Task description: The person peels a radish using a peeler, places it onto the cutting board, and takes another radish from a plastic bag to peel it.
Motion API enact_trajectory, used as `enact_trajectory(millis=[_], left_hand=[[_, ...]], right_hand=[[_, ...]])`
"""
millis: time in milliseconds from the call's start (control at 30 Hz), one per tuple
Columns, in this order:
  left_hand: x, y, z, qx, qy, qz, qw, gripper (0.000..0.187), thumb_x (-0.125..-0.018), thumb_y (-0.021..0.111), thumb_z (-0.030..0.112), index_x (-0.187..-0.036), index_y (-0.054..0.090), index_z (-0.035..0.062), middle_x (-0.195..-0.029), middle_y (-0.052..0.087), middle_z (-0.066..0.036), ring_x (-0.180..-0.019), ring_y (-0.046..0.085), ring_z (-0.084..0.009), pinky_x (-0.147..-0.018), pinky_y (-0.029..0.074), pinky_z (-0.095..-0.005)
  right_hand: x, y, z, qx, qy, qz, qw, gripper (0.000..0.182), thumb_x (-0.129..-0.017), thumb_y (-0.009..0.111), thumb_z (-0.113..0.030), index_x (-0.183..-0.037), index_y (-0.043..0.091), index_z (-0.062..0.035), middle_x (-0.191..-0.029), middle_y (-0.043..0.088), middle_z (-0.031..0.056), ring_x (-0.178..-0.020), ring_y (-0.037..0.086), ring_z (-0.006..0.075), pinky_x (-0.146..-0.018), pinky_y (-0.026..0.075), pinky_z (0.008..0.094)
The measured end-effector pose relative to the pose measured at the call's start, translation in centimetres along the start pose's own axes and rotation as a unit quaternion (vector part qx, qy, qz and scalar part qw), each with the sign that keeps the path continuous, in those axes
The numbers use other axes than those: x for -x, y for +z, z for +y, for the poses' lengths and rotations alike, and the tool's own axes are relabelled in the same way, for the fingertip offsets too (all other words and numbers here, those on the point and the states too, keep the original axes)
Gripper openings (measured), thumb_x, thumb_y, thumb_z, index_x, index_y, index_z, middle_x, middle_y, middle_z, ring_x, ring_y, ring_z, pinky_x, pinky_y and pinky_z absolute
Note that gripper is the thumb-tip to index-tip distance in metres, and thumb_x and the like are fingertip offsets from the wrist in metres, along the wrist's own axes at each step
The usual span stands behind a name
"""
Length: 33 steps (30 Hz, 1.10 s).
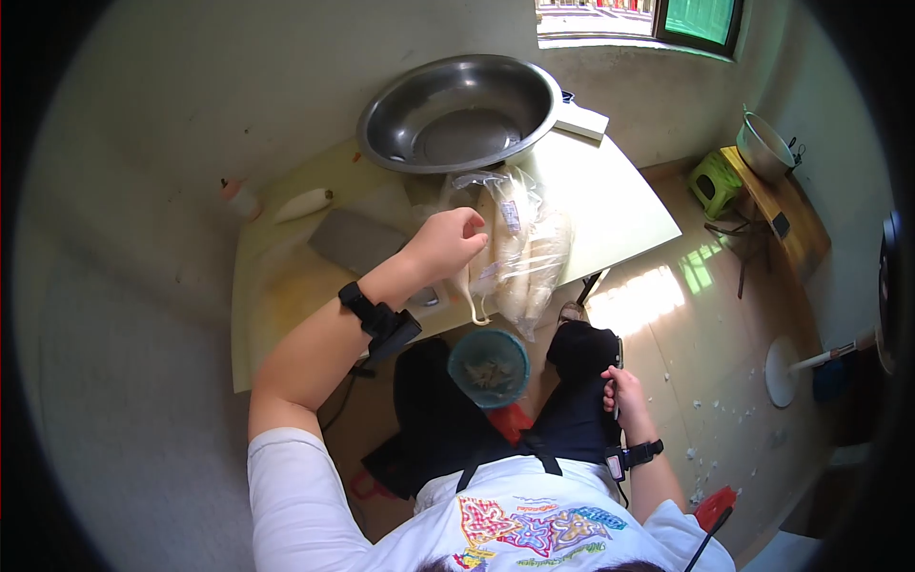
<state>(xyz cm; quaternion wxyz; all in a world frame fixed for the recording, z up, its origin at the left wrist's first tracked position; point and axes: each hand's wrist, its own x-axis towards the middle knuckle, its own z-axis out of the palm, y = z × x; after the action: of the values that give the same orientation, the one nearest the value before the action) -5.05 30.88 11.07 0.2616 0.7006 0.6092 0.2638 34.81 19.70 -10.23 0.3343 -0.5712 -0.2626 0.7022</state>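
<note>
My left hand (448, 246) hovers at the left side of a clear plastic bag (512, 217) of long white radishes. Its fingers are loosely curled, with a gap between thumb and fingertips and nothing visible in it. The bag lies on the pale table (634, 205), and thin root ends hang at the table's front edge. My right hand (624, 393) is closed on a thin object over my right thigh; what it is cannot be made out. Between my legs stands a teal bin (489, 369) with scraps inside.
A big steel basin (459, 114) sits at the table's back. To the left are a metal cleaver blade (355, 242), one white radish (304, 204) and a bottle (241, 198). On the right, a green stool (714, 184), a wooden bench with a pot (762, 146), and scraps on the floor.
</note>
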Motion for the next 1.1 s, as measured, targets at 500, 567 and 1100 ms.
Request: enact_trajectory(millis=[500, 567, 1100], left_hand=[[-0.2, 0.0, 1.4, 0.177, -0.257, -0.230, 0.922, 0.022, -0.096, 0.062, 0.028, -0.095, 0.062, 0.0069, -0.076, 0.057, 0.003, -0.051, 0.050, -0.0053, -0.049, 0.042, -0.0235], [-0.1, 0.0, 1.0, 0.194, -0.259, -0.247, 0.913, 0.021, -0.096, 0.062, 0.029, -0.092, 0.063, 0.0079, -0.074, 0.056, 0.004, -0.050, 0.048, -0.0052, -0.047, 0.039, -0.0235], [7.2, 3.2, 1.7, 0.016, 0.035, 0.005, 0.999, 0.052, -0.080, 0.081, 0.030, -0.117, 0.060, 0.0012, -0.109, 0.055, -0.008, -0.073, 0.051, -0.0134, -0.067, 0.048, -0.0287]], right_hand=[[-2.4, 0.3, 1.5, 0.014, 0.090, -0.085, 0.992, 0.025, -0.099, 0.055, -0.035, -0.093, 0.056, -0.0104, -0.056, 0.043, -0.0020, -0.041, 0.037, 0.0088, -0.039, 0.030, 0.0251], [-2.4, 0.5, 1.2, 0.009, 0.098, -0.085, 0.992, 0.025, -0.099, 0.056, -0.034, -0.092, 0.057, -0.0101, -0.056, 0.043, -0.0016, -0.041, 0.038, 0.0091, -0.038, 0.030, 0.0254], [-2.1, -0.1, 1.5, 0.006, 0.075, -0.062, 0.995, 0.026, -0.099, 0.056, -0.034, -0.091, 0.057, -0.0091, -0.056, 0.043, -0.0009, -0.039, 0.037, 0.0095, -0.037, 0.030, 0.0257]])
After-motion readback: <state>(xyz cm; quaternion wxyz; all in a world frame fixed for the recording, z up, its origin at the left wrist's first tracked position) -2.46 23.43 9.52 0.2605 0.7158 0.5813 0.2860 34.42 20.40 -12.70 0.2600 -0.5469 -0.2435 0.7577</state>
